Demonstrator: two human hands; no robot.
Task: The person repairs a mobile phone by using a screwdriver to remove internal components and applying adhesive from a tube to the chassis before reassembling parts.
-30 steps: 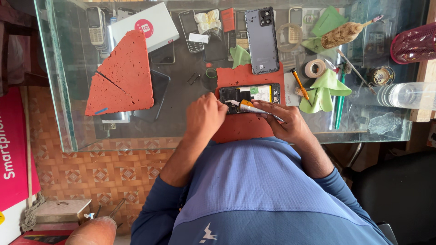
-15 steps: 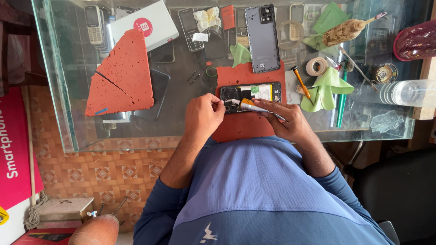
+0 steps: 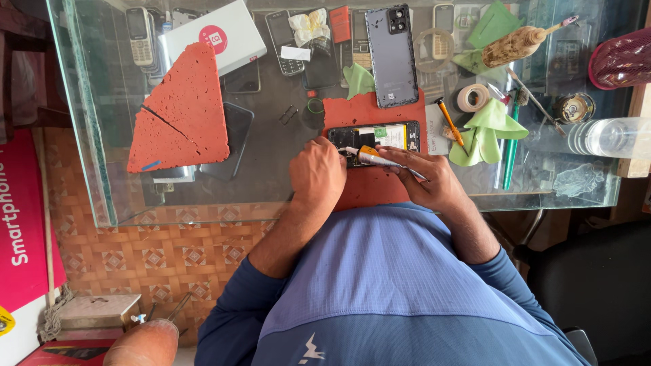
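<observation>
An opened smartphone (image 3: 380,137) with its back off lies on a red mat (image 3: 369,112) on the glass table (image 3: 271,183). My left hand (image 3: 317,169) rests on the phone's left end and steadies it. My right hand (image 3: 424,179) grips a small white glue tube (image 3: 376,158) with an orange band, its tip pointing left over the phone's lower edge. The phone's grey back cover (image 3: 392,54) lies just beyond the mat.
A torn red foam sheet (image 3: 180,112), a white box (image 3: 217,34), several old phones, a tape roll (image 3: 472,97), green cloths (image 3: 485,129), an orange screwdriver (image 3: 451,122), a brush (image 3: 519,44) and a clear bottle (image 3: 610,135) crowd the table.
Both hands stay at the phone; the tube tip has shifted slightly along the phone's lower edge. The view moved a little.
</observation>
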